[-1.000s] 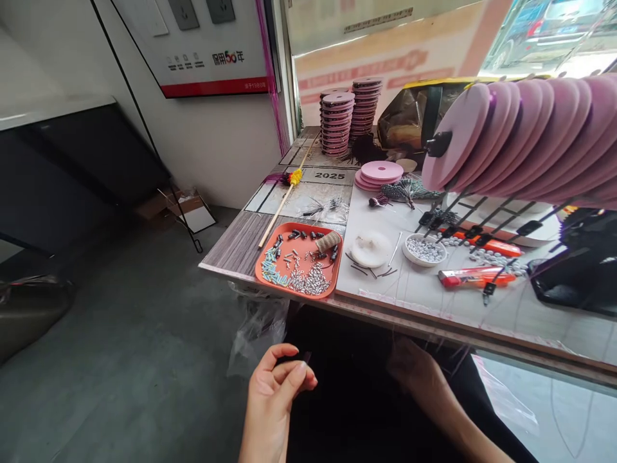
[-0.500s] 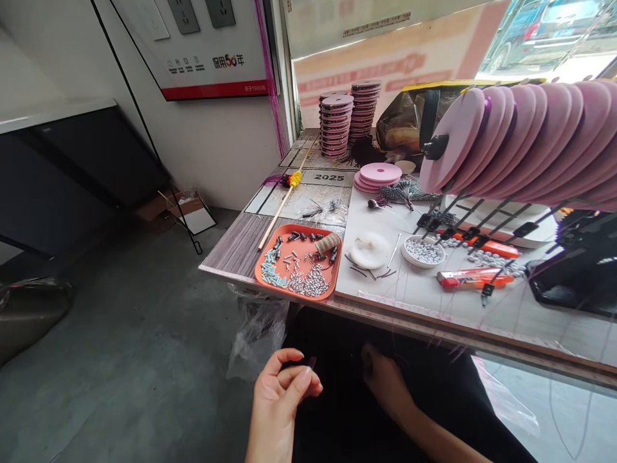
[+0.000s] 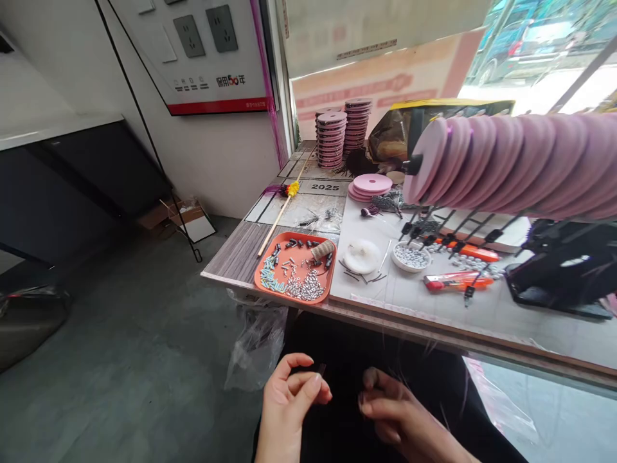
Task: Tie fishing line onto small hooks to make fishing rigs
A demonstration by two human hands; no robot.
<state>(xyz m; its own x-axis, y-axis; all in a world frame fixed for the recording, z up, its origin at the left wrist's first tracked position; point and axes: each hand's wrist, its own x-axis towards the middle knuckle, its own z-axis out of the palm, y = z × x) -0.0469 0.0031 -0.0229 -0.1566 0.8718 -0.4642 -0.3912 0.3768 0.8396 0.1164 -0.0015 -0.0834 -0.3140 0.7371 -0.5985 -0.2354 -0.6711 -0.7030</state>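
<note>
Orange tray (image 3: 295,254) at table (image 3: 229,256) edge.
Left hand (image 3: 288,400) pinches dark sliver (image 3: 322,368), pointing upward lengthwise; right hand's (image 3: 402,411) closure unclear.

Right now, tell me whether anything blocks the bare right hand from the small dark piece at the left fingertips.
Nothing visible does: only an open gap over black clothing separates the right hand from the small dark piece.

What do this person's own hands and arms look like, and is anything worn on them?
The left hand and right hand are ungloved, with no ring, watch or bracelet visible. No sleeve shows on either wrist. Plain black clothing covers the lap.
</note>
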